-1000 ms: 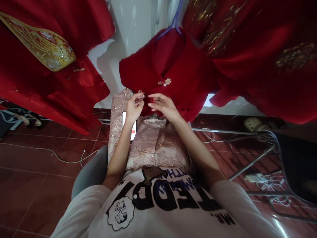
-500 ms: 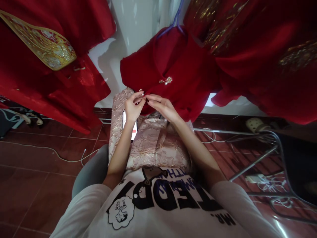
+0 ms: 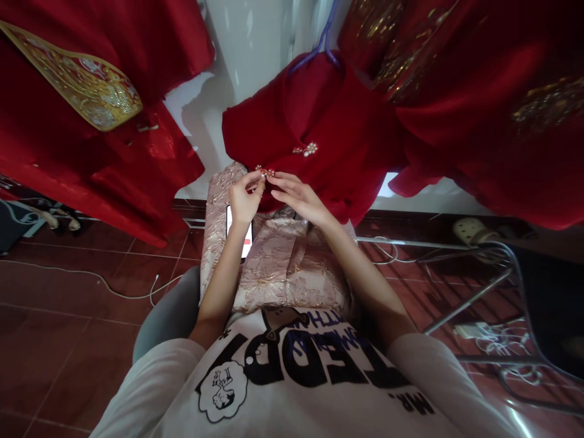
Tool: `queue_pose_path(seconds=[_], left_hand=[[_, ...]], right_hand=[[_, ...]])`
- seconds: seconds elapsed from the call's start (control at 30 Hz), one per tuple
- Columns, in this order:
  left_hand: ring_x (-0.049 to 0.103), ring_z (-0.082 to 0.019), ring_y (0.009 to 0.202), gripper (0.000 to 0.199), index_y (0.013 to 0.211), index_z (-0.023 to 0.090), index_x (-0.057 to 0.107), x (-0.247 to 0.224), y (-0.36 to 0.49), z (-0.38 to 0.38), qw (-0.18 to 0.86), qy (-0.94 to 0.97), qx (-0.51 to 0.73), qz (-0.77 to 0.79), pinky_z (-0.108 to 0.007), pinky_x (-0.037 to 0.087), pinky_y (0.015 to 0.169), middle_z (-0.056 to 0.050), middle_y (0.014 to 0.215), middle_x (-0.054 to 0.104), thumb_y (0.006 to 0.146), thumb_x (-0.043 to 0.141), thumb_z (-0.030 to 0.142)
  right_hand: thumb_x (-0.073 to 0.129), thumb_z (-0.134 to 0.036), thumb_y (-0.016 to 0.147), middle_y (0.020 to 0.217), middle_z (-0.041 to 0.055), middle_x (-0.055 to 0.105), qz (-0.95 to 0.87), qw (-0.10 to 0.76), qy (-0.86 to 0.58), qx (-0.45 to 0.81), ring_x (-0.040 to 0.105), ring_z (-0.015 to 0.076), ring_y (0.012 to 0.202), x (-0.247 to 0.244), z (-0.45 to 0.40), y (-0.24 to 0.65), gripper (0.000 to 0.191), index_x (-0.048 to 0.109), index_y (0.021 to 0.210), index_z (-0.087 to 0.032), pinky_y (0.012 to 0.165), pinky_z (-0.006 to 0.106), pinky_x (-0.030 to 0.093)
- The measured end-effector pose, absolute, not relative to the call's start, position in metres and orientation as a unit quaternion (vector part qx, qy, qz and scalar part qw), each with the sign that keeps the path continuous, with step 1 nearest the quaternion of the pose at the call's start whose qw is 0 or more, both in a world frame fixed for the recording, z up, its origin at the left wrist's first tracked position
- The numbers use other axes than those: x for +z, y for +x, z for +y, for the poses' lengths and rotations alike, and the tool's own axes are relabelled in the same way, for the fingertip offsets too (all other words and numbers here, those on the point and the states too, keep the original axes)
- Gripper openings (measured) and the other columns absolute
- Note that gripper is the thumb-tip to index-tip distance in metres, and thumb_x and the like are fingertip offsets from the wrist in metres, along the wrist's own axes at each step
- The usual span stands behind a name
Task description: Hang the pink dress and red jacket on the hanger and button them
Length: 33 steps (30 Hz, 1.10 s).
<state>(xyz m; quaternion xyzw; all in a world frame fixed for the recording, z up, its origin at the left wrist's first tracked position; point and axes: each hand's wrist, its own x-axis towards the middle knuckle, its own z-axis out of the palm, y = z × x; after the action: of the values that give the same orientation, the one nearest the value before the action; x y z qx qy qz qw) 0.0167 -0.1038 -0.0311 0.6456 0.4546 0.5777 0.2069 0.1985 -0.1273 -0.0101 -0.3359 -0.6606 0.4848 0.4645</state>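
Observation:
A red garment (image 3: pixel 360 140) hangs on a purple hanger (image 3: pixel 326 39) in front of me, one beaded clasp (image 3: pixel 306 149) at its neckline. Lower down, a second beaded clasp (image 3: pixel 268 173) shows at my fingertips. My left hand (image 3: pixel 245 196) pinches that lower clasp from its left end, thumb bent against the fingers. From the other side, my right hand (image 3: pixel 301 198) reaches in with fingers stretched and apart, its fingertips at the clasp's right end. The right thumb is hidden. Shiny pink patterned fabric (image 3: pixel 274 261) lies over my lap beneath both hands.
A lit phone (image 3: pixel 246 240) rests on the pink fabric beside my left wrist. More red garments hang on either side, one with a gold embroidered panel (image 3: pixel 98 91). At right stand a metal-framed chair (image 3: pixel 469 298) and a clog (image 3: pixel 472 231). Cables (image 3: pixel 109 286) trail over the tiled floor.
My fingers have shifted slightly, so more of the lower beaded clasp shows between them. The right hand's fingers have spread farther apart.

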Motion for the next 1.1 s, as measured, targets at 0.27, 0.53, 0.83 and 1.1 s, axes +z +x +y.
queue_pose_path(seconds=[0.27,0.53,0.83,1.1], left_hand=[[0.078,-0.020,0.106,0.035,0.120,0.014,0.074,-0.029,0.017,-0.102,0.230,0.630,0.604,0.430,-0.034,0.064,0.101,-0.010,0.117,0.079,0.089,0.065,0.002],[0.079,-0.020,0.102,0.023,0.114,0.015,0.077,-0.025,0.017,-0.104,0.220,0.640,0.600,0.426,-0.034,0.065,0.099,-0.009,0.117,0.079,0.092,0.069,0.009],[0.079,-0.021,0.102,0.024,0.113,0.017,0.081,-0.028,0.011,-0.102,0.210,0.658,0.573,0.441,-0.036,0.065,0.100,-0.007,0.114,0.080,0.095,0.066,0.011],[0.080,-0.019,0.089,0.017,0.101,0.018,0.083,-0.020,0.009,-0.107,0.171,0.670,0.562,0.454,-0.031,0.067,0.089,-0.005,0.103,0.082,0.093,0.071,0.009]], right_hand=[[0.080,-0.071,0.077,0.144,0.0091,0.056,-0.659,0.470,-0.313,0.497,0.055,0.0287,0.141,-0.007,-0.129,0.199,0.068,0.076,0.128,-0.026,0.125,0.050,0.045],[0.079,-0.073,0.075,0.141,0.0097,0.058,-0.651,0.469,-0.321,0.502,0.057,0.0292,0.138,-0.009,-0.127,0.198,0.069,0.078,0.125,-0.026,0.122,0.051,0.049],[0.076,-0.075,0.079,0.137,0.0105,0.059,-0.687,0.483,-0.325,0.434,0.054,0.0286,0.140,-0.021,-0.121,0.196,0.066,0.077,0.126,-0.028,0.130,0.053,0.036],[0.076,-0.078,0.077,0.147,0.0094,0.050,-0.686,0.452,-0.358,0.444,0.048,0.0306,0.145,-0.021,-0.128,0.196,0.073,0.072,0.133,-0.031,0.123,0.055,0.046]])
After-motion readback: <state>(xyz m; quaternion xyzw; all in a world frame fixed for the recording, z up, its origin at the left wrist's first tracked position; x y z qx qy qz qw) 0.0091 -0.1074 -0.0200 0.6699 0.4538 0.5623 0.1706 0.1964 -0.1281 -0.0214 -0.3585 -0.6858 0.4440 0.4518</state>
